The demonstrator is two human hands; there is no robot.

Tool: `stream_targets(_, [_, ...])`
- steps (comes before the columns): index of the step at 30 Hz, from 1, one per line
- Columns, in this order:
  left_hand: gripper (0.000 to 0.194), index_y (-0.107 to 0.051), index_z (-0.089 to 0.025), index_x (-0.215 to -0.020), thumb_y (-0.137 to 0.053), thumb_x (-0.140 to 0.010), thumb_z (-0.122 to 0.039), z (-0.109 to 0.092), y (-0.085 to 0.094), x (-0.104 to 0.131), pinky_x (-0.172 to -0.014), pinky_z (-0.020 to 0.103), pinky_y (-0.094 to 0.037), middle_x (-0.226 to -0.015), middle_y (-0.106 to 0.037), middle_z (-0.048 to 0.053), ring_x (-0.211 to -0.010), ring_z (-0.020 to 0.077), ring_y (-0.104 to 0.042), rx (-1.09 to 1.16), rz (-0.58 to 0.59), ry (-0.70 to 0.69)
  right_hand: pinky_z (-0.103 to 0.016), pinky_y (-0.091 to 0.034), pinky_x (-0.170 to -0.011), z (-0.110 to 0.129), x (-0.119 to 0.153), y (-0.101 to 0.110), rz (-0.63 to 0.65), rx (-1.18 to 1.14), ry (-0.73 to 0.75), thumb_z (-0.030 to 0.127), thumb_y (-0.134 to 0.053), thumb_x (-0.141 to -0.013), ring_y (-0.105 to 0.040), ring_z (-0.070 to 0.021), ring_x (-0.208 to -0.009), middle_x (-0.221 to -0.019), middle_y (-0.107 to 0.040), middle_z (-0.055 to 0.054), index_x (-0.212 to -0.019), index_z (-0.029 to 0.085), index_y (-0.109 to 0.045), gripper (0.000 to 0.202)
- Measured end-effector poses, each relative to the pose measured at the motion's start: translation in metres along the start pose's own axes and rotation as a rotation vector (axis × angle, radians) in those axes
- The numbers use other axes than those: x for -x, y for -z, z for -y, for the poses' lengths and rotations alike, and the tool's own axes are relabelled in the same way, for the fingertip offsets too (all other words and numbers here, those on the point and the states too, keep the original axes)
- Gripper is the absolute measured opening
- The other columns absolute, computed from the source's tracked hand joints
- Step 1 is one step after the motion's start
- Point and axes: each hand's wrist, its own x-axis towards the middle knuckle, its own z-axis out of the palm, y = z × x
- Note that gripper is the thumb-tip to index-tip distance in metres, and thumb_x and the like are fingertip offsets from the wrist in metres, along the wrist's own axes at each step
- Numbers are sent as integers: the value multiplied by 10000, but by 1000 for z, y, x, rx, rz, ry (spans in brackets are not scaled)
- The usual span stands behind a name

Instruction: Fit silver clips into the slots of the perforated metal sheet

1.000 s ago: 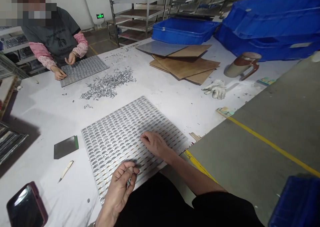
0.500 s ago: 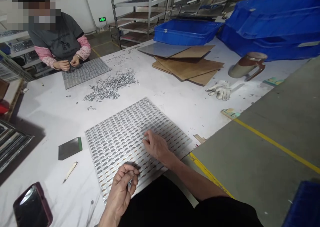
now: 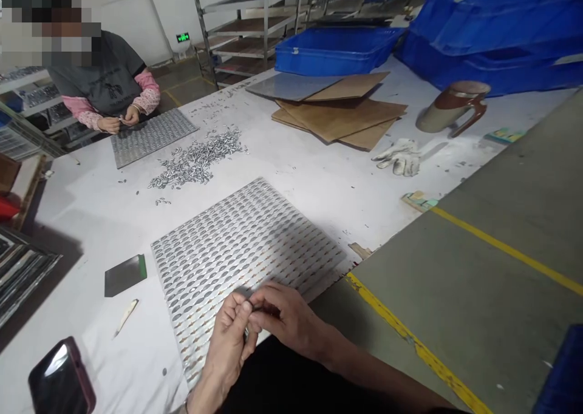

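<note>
Just above the near edge of the metal sheet (image 3: 246, 250), the left hand (image 3: 228, 347) and the right hand (image 3: 285, 317) meet fingertip to fingertip, both pinched on one small metal piece (image 3: 249, 306) — it is so tiny that little more than a dark sliver shows between thumbs and forefingers. The piece looks thin, stiff and light, and probably slick and sharp at its edges, so it is best held by its flat faces between the pads of thumb and forefinger, not by its tips. Beneath and ahead of the hands the sheet lies flat on the tabletop (image 3: 319, 183), its rows of leaf-shaped pieces partly emptied on the near side; it seems rigid, though thinned where pieces are gone. Beyond the sheet, well ahead of the left hand, lies a loose pile of pieces (image 3: 195, 159). Left of the left hand lie a small blade (image 3: 126, 315), a dark plate (image 3: 125, 274) and a phone (image 3: 59, 377). Across the tabletop, another person's hands (image 3: 119, 120) work over a second sheet (image 3: 150, 136).
</note>
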Motion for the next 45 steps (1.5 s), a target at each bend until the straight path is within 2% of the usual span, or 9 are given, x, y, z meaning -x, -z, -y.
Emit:
stream_targets(7, [298,-463,-210,-821,-489,-959,-473,-6,-1,5,-367,186,-154,-588,-535,-60,-378,39,-353,-98,-28,-46,-233,-455,-703,-1,-9,-3,36,-95,-18,104,-605,-821,-589,-129,-687,-670,-629,31,-762,207,-654,128])
stream_targets(12, [298,-545,-181,-830,-638,-874,-461,-11,7,9,-376,172,-138,-676,-568,-39,-389,13,-313,-78,-39,-9,-253,-476,-720,-4,-13,-6,-25,-40,-27,151,-622,-828,-622,-142,-728,-776,-669,5,-864,200,-655,69])
stream_targets(19, [376,-569,-157,-717,-685,-822,-498,-8,11,9,-375,185,-87,-521,-498,-56,-342,5,-251,-69,-81,28,-285,-485,-794,0,-9,1,189,177,83,138,-557,-885,-625,-163,-812,-877,-683,-24,-1007,197,-623,151])
stream_targets(22, [335,-641,-149,-866,-707,-808,-472,-10,8,6,-398,182,-196,-675,-621,11,-416,39,-405,18,-107,26,-286,-492,-812,-16,-14,14,60,181,103,147,-516,-898,-640,-172,-875,-942,-702,-52,-1023,197,-647,188])
stream_targets(26, [281,-607,-163,-958,-700,-833,-398,-11,6,2,-442,201,-284,-816,-702,53,-382,10,-369,65,-92,-15,-251,-478,-665,-45,-31,34,-170,222,-150,191,-542,-879,-637,-141,-630,-698,-694,7,-879,202,-670,129])
stream_targets(30, [299,-542,-170,-796,-679,-850,-431,-7,8,1,-416,189,-229,-738,-669,21,-377,7,-343,14,-68,24,-242,-448,-647,-60,-49,34,-167,290,-232,202,-513,-890,-605,-133,-586,-622,-654,19,-799,194,-649,164])
stream_targets(35, [344,-558,-170,-746,-784,-754,-429,-3,18,2,-397,162,-133,-560,-428,-77,-428,20,-274,59,-131,112,-249,-421,-704,-68,-62,20,-209,495,-226,178,-509,-863,-581,-148,-703,-731,-651,-10,-735,192,-615,167])
stream_targets(39, [315,-651,-160,-796,-822,-713,-411,-6,23,4,-417,147,-242,-592,-475,-55,-479,37,-357,114,-146,119,-251,-406,-665,-74,-66,19,-177,555,-261,165,-507,-845,-566,-158,-689,-722,-641,-15,-716,200,-596,161])
stream_targets(45, [267,-701,-157,-819,-866,-676,-311,-11,20,4,-610,157,-454,-713,-599,-5,-607,59,-499,210,-177,163,-244,-397,-652,-80,-65,17,-174,570,-245,150,-500,-840,-552,-157,-691,-761,-642,-21,-723,206,-580,153])
